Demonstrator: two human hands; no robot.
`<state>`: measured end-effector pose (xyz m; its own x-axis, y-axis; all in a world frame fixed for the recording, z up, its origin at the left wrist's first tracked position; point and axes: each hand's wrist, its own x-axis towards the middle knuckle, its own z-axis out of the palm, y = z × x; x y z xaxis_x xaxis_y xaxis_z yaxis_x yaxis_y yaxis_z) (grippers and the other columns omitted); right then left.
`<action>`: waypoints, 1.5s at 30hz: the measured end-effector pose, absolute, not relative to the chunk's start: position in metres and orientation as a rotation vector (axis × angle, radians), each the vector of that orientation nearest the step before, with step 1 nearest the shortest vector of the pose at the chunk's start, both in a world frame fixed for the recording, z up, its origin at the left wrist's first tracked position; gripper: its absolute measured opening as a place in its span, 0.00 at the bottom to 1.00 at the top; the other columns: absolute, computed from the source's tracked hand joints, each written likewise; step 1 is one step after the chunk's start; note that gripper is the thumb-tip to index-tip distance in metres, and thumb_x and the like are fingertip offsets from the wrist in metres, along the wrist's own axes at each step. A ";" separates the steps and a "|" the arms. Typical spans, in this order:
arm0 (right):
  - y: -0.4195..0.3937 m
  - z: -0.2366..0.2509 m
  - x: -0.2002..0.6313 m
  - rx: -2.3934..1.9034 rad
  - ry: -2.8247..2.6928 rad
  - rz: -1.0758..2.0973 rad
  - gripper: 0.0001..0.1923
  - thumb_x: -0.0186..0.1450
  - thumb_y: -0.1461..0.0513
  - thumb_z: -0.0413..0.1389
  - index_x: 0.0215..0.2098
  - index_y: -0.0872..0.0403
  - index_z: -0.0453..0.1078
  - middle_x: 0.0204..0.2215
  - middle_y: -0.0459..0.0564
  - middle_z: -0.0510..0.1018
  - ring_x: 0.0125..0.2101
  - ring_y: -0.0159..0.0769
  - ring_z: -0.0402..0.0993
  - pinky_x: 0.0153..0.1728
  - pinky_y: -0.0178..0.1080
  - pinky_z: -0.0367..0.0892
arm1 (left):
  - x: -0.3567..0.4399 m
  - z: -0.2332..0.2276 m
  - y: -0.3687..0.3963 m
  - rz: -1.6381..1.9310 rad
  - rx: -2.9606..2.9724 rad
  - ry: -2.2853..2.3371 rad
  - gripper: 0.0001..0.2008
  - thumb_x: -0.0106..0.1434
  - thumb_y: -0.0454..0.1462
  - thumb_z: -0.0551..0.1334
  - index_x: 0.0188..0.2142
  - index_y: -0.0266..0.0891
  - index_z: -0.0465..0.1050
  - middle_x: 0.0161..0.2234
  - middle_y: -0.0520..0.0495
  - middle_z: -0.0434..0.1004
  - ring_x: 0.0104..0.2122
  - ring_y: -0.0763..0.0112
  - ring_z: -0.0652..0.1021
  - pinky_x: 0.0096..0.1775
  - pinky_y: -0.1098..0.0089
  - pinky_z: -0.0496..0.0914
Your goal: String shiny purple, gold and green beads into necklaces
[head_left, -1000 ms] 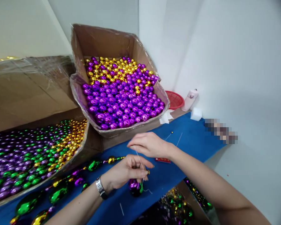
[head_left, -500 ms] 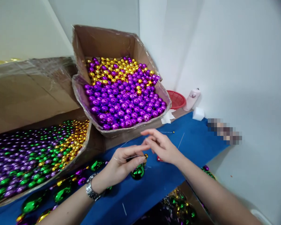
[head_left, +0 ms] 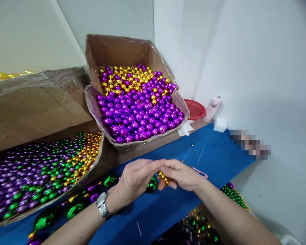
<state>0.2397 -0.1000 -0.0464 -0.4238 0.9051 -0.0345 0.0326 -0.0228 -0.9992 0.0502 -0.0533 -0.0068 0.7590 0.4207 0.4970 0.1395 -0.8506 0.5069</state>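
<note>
My left hand (head_left: 139,175) is closed, its fingertips pinched together against those of my right hand (head_left: 182,175). A thin clear thread (head_left: 128,182) loops over the back of my left hand and runs along its fingers. From the meeting fingertips hangs a short string of gold beads (head_left: 163,177), with my right fingers closed around it. Just behind my left fingers shows a shiny green ball (head_left: 152,185), partly covered. A large-bead strand (head_left: 75,211) of green, purple and gold lies on the blue cloth (head_left: 168,207), beside my left wrist.
Behind my hands stands a cardboard box (head_left: 117,51) of purple and gold beads; a second box (head_left: 35,112) at left holds smaller mixed beads. A pink looped handle (head_left: 201,172), a white stick (head_left: 200,155), a white block (head_left: 220,125) and a red basket (head_left: 195,109) are to the right.
My right hand has lowered and closed on the gold beads, which now show below the fingertips. My left fingers have drawn together against it. The view has shifted slightly.
</note>
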 end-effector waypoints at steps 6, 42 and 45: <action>-0.110 -0.032 0.250 -1.336 -1.701 0.727 0.10 0.68 0.58 0.49 0.35 0.52 0.70 0.31 0.48 0.74 0.34 0.34 0.69 0.37 0.36 0.63 | 0.050 -0.008 -0.055 0.820 2.431 0.639 0.18 0.64 0.30 0.55 0.53 0.41 0.68 0.38 0.44 0.77 0.34 0.69 0.76 0.37 0.72 0.69; -0.132 -0.034 0.235 -1.311 -2.174 0.116 0.14 0.71 0.59 0.43 0.32 0.53 0.67 0.26 0.46 0.71 0.28 0.33 0.66 0.31 0.36 0.56 | 0.056 -0.002 -0.051 0.602 1.851 0.899 0.15 0.61 0.38 0.60 0.47 0.38 0.70 0.25 0.52 0.71 0.24 0.74 0.69 0.28 0.73 0.64; -0.128 -0.032 0.241 -1.357 -2.128 0.197 0.13 0.71 0.61 0.43 0.33 0.53 0.67 0.27 0.47 0.72 0.30 0.33 0.67 0.33 0.36 0.57 | 0.054 -0.003 -0.053 0.566 2.045 0.934 0.10 0.63 0.38 0.57 0.42 0.39 0.72 0.24 0.52 0.71 0.24 0.73 0.69 0.29 0.72 0.64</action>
<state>0.2413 -0.1279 -0.0320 -0.2969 0.8645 0.4055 0.7753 0.4662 -0.4262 0.0536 -0.0527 -0.0030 0.6270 0.7762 0.0666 0.4182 -0.4075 0.8118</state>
